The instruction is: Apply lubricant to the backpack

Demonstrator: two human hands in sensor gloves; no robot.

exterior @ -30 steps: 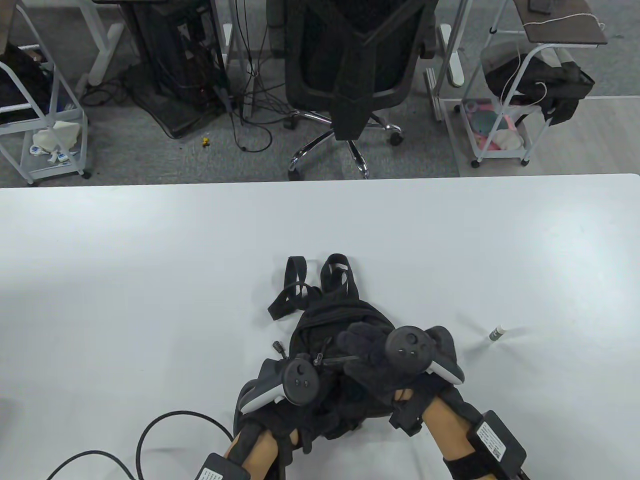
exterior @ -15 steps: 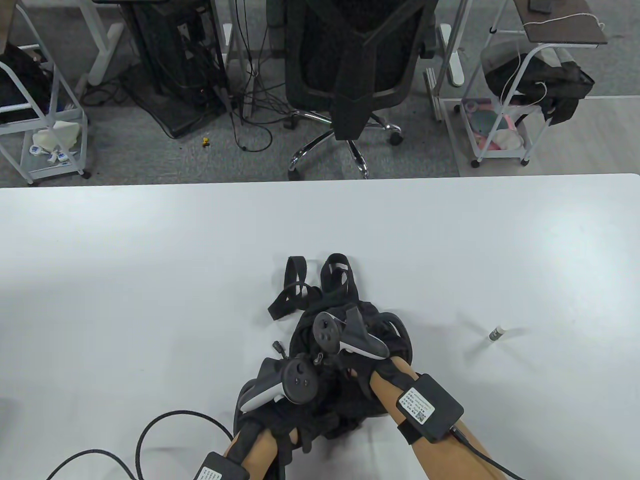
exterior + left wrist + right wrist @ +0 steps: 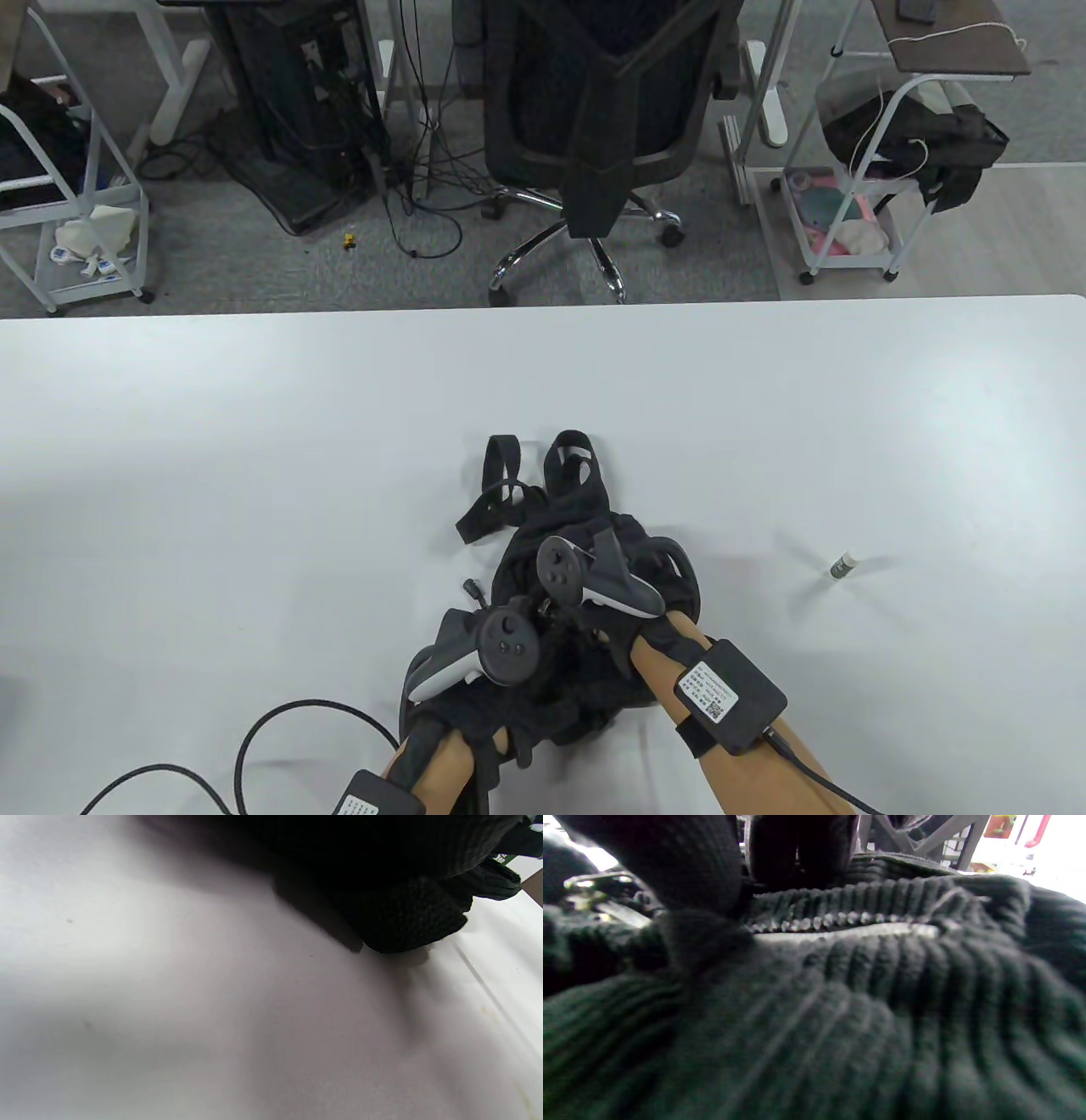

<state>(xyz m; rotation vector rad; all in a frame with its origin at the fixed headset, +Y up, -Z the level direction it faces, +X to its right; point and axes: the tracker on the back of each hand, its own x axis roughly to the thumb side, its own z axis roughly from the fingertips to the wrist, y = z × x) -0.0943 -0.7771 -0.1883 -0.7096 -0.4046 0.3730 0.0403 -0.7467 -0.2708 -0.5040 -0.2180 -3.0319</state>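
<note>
Right hand on backpack, zipper visible wrist-side

left hand: black knit glove, black-and-white tracker | right hand: black knit glove, grey-white tracker | forearms: bare skin | wrists: black boxes with white labels, black cables trailing

A black mesh office chair stands on grey carpet just beyond the far edge of the white table. Left of the chair sits a black computer tower with tangled cables. Further left stands a white wire cart. Right of the chair, another white cart carries a dark bag.
</note>
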